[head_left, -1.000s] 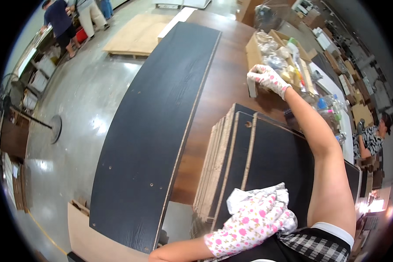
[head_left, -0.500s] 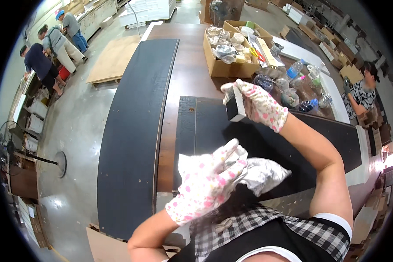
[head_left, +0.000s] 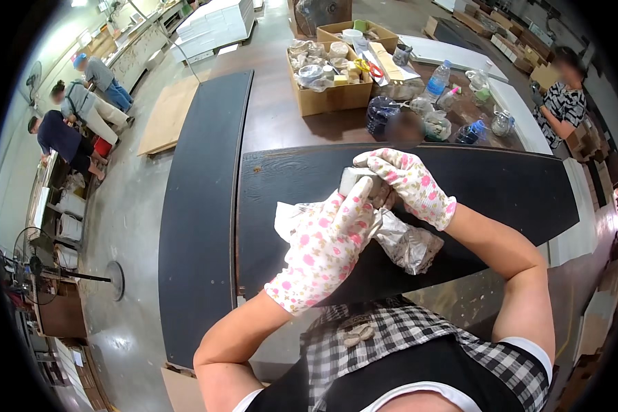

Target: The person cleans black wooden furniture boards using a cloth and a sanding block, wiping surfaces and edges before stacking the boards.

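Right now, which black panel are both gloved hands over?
The black panel on the right: the left hand and right hand are both above it. The black panel on the left has neither.

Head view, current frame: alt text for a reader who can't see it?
The person's left hand and right hand, in flowered gloves, are close together over a dark panel; the left holds crumpled cloth, the right a small block. A second panel lies to the left, with boxes, bottles and other people beyond.

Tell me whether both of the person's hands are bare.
No, the left hand and the right hand both wear white gloves with pink flowers.
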### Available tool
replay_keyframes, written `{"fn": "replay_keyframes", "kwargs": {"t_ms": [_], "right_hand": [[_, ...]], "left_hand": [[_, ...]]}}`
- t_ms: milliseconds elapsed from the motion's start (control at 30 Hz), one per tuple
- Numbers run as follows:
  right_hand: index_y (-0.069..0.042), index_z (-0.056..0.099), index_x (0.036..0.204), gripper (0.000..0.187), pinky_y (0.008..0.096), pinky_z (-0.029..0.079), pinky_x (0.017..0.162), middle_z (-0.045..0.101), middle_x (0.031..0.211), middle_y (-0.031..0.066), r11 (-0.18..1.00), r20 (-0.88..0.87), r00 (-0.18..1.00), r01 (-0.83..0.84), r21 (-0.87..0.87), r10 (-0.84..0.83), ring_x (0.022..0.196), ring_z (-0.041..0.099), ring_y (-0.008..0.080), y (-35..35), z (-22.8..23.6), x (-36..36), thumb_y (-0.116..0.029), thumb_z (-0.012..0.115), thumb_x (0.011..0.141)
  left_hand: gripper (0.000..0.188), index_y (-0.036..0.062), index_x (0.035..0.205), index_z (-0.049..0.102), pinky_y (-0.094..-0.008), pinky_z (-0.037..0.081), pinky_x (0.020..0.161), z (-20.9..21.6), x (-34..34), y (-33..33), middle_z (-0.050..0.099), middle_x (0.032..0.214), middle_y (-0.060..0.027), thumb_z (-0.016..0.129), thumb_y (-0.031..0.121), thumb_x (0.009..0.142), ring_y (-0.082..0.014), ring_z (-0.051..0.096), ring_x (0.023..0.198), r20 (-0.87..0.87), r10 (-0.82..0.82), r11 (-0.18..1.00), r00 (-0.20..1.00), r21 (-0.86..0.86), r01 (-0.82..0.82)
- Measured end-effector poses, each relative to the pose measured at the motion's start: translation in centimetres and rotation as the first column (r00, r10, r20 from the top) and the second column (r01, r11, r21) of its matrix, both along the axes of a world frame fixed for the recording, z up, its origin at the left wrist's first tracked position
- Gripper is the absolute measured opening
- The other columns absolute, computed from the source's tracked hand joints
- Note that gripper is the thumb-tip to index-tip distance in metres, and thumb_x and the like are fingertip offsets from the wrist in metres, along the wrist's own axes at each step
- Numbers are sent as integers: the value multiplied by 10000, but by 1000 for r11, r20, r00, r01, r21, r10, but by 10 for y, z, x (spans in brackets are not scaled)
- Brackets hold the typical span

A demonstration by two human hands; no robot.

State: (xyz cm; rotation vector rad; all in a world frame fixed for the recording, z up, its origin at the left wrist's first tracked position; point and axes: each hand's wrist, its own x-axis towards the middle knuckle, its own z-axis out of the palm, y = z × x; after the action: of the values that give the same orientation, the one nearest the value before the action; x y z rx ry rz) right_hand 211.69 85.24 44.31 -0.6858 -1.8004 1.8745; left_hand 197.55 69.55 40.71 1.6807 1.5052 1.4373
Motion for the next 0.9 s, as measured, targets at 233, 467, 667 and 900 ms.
{"fn": "replay_keyframes", "kwargs": {"t_ms": [233,467,667,900], "right_hand": [[-16,624,1232,324,247,531,794,672,1072,24,973,130,980,-169,159,149,915,617,58,7,6,29,-203,658,969],[14,521,1361,725,351,523,940,665,1200,165,690,332,927,-355,631,173,1105,656,241,13,6,23,-218,845,755],[39,489,1329,565,390,550,784,690,969,247,699,388,920,-312,643,53,882,701,364,27,1,7,-200,648,842],[33,503,1331,578,406,433,1018,582,1255,222,528,383,921,-357,770,64,1203,555,354,66,-1,-76,-263,628,850]], "left_hand": [[451,27,1312,566,-378,547,881,27,9,-3,557,1367,-206,663,5,872,-295,640,1103,-167,-25,995,986,-100,8],[386,-8,1195,641,-372,544,902,5,5,-1,549,1369,-239,669,-23,811,-340,644,1096,-378,-13,998,926,45,32],[429,3,1221,625,-402,531,919,24,-11,-22,557,1370,-209,671,31,796,-348,624,1132,-434,-37,998,900,22,51],[473,45,1170,619,-464,513,878,0,-42,-60,628,1200,-173,741,68,714,-368,624,1053,-487,188,982,853,123,-146]]}}
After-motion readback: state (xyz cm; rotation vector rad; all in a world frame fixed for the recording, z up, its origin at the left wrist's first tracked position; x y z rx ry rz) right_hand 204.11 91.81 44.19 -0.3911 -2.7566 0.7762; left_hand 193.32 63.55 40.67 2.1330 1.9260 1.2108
